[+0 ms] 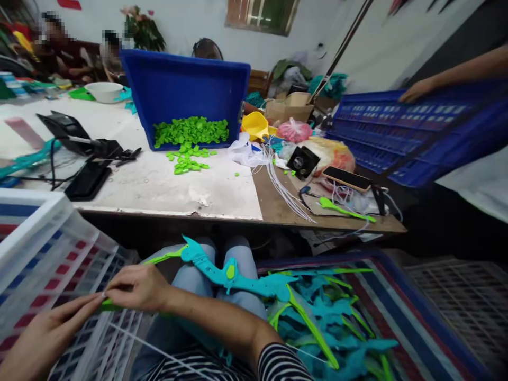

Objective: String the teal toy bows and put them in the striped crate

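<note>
A turquoise toy bow (254, 286) with lime-green limbs lies across my lap, a small green piece at its middle. At the left, my right hand (137, 288) is closed around the end of one green limb. My left hand (53, 328) meets it there, fingertips pinched together at the limb's tip. The exact grip is partly hidden by the fingers. From just below the hands a thin white string (146, 344) stretches across my lap toward the lower right. The bow's other green limb (313, 328) slants down over a pile of similar turquoise and green bows (337, 312).
A white basket (35, 233) stands close by my left hand. On the table, a tipped blue bin (186, 87) spills small green pieces (192, 129). White strings (281, 185) hang at the table edge near a phone (347, 178). At right, another person's hand (418, 90) holds a blue crate (381, 127).
</note>
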